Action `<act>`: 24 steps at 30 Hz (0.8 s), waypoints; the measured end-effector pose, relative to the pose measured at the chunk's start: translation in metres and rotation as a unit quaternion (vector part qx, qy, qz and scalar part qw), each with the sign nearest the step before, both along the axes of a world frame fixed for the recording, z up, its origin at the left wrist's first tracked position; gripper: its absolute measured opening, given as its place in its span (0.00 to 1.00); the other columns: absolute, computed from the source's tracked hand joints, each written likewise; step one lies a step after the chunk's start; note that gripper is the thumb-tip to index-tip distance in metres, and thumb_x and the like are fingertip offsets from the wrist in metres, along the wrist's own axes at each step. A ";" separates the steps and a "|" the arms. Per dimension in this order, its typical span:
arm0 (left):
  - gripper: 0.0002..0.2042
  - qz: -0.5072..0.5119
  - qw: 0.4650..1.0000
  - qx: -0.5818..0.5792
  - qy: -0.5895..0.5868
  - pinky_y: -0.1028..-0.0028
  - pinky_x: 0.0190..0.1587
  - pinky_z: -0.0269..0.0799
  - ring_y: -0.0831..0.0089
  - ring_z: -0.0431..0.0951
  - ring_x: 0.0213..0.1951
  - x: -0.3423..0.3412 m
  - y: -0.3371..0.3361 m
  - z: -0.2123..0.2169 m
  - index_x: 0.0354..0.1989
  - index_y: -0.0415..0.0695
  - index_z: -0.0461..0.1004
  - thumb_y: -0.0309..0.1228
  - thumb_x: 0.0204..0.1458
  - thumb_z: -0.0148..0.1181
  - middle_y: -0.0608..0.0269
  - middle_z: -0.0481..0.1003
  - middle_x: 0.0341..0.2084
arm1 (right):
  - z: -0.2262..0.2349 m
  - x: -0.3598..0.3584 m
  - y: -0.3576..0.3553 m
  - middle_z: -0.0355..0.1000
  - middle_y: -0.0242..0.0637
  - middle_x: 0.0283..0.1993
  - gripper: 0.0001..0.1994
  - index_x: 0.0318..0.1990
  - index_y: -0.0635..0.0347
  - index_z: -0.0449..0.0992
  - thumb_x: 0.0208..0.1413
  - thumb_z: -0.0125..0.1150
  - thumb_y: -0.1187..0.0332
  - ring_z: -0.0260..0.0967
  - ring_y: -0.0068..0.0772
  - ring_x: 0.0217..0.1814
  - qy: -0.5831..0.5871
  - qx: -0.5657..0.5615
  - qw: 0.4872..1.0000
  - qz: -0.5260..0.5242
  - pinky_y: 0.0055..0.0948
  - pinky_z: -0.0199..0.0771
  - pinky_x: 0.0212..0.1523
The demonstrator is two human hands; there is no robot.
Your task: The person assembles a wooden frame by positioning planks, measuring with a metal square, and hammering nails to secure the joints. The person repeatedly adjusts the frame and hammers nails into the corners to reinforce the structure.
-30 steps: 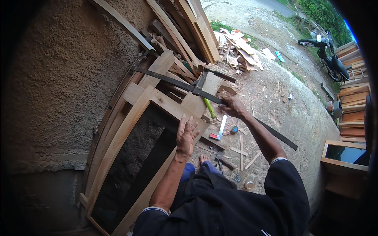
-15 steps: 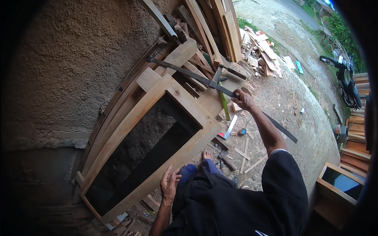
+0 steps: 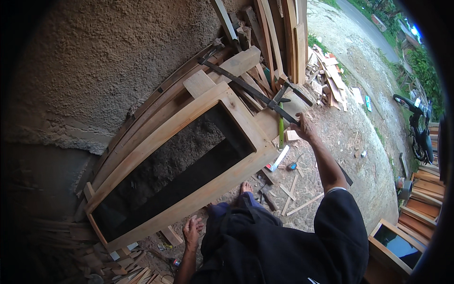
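My right hand (image 3: 306, 128) is closed round the dark metal bar of a long bar clamp (image 3: 240, 82), past its sliding jaw and screw handle. The clamp lies over pale wood beams at the far end of a wooden frame (image 3: 198, 205) with a dark glass-like panel (image 3: 189, 156). Below the near rail of that frame, my left hand (image 3: 192, 232) hangs apart from it, fingers loosely spread and nothing in them. A green tool (image 3: 281, 132), its kind unclear, sticks out under the clamp's bar beside a wood block (image 3: 292, 135).
A rough wall (image 3: 94, 71) rises on the left. Planks (image 3: 295, 38) lean at the back, near a scrap pile (image 3: 328, 75). A try square (image 3: 279, 158), blue tape measure (image 3: 292, 166), hammer (image 3: 269, 199) and strips lie on the ground. A motorcycle (image 3: 418, 125) stands far right.
The view has shifted, so the frame and clamp sit differently in the picture. My left hand has dropped lower, farther from the near rail. My right hand stays on the clamp's bar.
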State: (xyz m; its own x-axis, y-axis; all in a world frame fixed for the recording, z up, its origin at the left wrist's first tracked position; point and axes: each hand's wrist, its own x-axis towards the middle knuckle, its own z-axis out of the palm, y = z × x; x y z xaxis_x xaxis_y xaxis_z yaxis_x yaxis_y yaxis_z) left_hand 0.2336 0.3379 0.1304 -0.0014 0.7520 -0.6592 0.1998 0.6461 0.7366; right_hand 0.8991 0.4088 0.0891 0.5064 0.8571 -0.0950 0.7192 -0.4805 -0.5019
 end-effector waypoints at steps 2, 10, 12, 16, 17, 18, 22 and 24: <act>0.30 0.071 0.997 -0.015 -0.020 0.73 0.39 0.77 0.69 0.81 0.36 -0.014 -0.009 -0.010 0.64 0.35 0.67 0.52 0.69 0.44 0.48 0.78 0.49 | 0.001 -0.001 -0.001 0.77 0.48 0.43 0.30 0.60 0.49 0.63 0.56 0.69 0.51 0.78 0.52 0.47 -0.004 -0.013 1.000 0.009 0.47 0.76 0.46; 0.41 0.338 0.934 -0.051 -0.103 0.67 0.47 0.71 0.67 0.74 0.44 -0.071 -0.002 -0.037 0.69 0.44 0.61 0.68 0.61 0.42 0.55 0.71 0.57 | -0.009 -0.013 0.008 0.77 0.47 0.38 0.28 0.62 0.56 0.65 0.56 0.69 0.62 0.76 0.44 0.41 -0.002 -0.033 0.999 -0.001 0.41 0.74 0.44; 0.42 0.353 0.927 -0.038 -0.119 0.68 0.47 0.71 0.68 0.73 0.44 -0.086 0.003 -0.039 0.70 0.47 0.61 0.70 0.60 0.43 0.58 0.71 0.57 | -0.009 -0.020 0.010 0.77 0.49 0.40 0.28 0.61 0.57 0.65 0.56 0.69 0.62 0.77 0.47 0.44 0.008 -0.042 0.999 -0.030 0.41 0.75 0.48; 0.41 0.369 0.922 -0.038 -0.108 0.70 0.47 0.71 0.70 0.71 0.45 -0.109 0.006 -0.039 0.69 0.52 0.61 0.71 0.57 0.46 0.63 0.69 0.58 | -0.003 -0.037 0.013 0.73 0.53 0.56 0.31 0.63 0.53 0.66 0.53 0.71 0.58 0.72 0.53 0.59 -0.090 -0.081 0.991 -0.049 0.47 0.71 0.57; 0.41 0.372 0.920 -0.046 -0.112 0.71 0.48 0.71 0.70 0.71 0.46 -0.113 0.006 -0.039 0.68 0.52 0.62 0.71 0.57 0.46 0.63 0.68 0.59 | 0.001 -0.040 0.013 0.72 0.50 0.59 0.32 0.64 0.52 0.65 0.52 0.71 0.58 0.70 0.52 0.61 -0.091 -0.077 0.991 -0.057 0.47 0.71 0.59; 0.41 0.369 0.920 -0.050 -0.122 0.71 0.48 0.71 0.70 0.71 0.46 -0.115 0.006 -0.039 0.68 0.52 0.62 0.71 0.57 0.46 0.64 0.68 0.60 | 0.004 -0.043 0.014 0.71 0.48 0.61 0.33 0.65 0.51 0.64 0.52 0.71 0.58 0.69 0.51 0.64 -0.084 -0.092 0.990 -0.066 0.48 0.70 0.61; 0.42 0.429 0.891 -0.034 -0.145 0.70 0.51 0.69 0.69 0.71 0.49 -0.119 0.008 -0.041 0.68 0.51 0.62 0.72 0.57 0.45 0.63 0.67 0.62 | 0.016 -0.049 0.021 0.68 0.46 0.63 0.34 0.67 0.46 0.63 0.53 0.69 0.56 0.67 0.55 0.66 -0.137 -0.139 0.978 -0.069 0.54 0.67 0.63; 0.44 0.435 0.885 0.000 -0.167 0.67 0.56 0.67 0.66 0.68 0.54 -0.122 0.013 -0.045 0.70 0.48 0.59 0.73 0.56 0.46 0.60 0.65 0.65 | 0.022 -0.052 0.035 0.68 0.46 0.63 0.32 0.66 0.46 0.64 0.55 0.68 0.54 0.67 0.58 0.63 -0.201 -0.080 0.972 -0.088 0.56 0.68 0.60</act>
